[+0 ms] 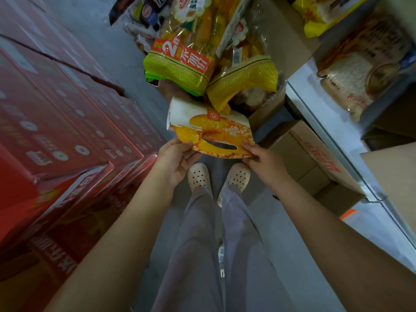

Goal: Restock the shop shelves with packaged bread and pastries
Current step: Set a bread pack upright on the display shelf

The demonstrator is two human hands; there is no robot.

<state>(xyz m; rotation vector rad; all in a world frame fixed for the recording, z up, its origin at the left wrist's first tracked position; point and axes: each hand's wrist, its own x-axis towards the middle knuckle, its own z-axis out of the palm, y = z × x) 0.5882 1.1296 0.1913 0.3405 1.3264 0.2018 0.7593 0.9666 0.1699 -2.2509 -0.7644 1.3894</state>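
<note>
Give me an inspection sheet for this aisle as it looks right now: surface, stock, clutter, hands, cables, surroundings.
Surface: grey floor of a narrow aisle.
Job's things: orange printed box with a handle slot, held above the feet; bread bags piled in an open carton ahead; bagged loaf on the shelf at right.
Clutter: brown cardboard boxes low on the right, by the shelf edge.
Grippers: left hand grips the box's left edge; right hand grips its right edge.
Cables: nothing seen.
Surroundings: red cartons stacked along the left.
</note>
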